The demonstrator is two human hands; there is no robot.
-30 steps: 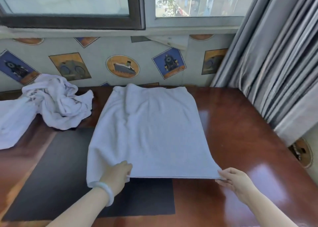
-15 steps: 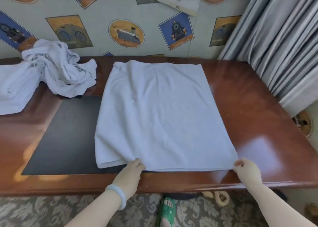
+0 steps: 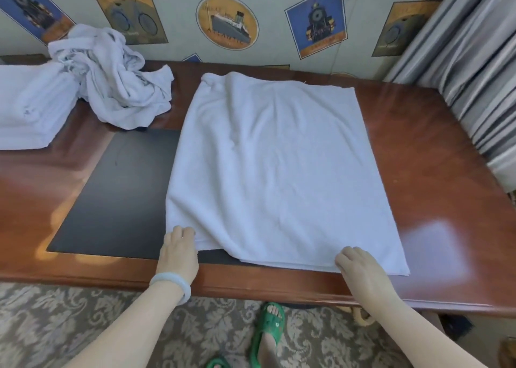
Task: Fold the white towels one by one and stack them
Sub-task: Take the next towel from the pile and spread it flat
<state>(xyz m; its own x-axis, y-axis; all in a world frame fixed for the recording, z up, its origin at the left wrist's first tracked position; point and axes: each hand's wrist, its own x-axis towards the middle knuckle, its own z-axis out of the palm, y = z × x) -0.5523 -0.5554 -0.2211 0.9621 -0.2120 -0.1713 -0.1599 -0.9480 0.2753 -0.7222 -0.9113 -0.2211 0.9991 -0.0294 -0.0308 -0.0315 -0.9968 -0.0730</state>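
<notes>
Towel (image 3: 273, 172) lies flat on the surface (image 3: 424, 155), its long side running from the near edge to the wall (image 3: 178, 10). Left hand (image 3: 178, 245) holds the near left corner and right hand (image 3: 360, 267) holds the near edge, fingers curled. Folded stack (image 3: 28, 111) sits off to the left, nearer the left hand

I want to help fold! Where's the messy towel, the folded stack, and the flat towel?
Messy towel (image 3: 117, 85): head view, middle of the heap.
Folded stack (image 3: 30, 108): head view, top face.
Flat towel (image 3: 279, 172): head view, its centre.
</notes>
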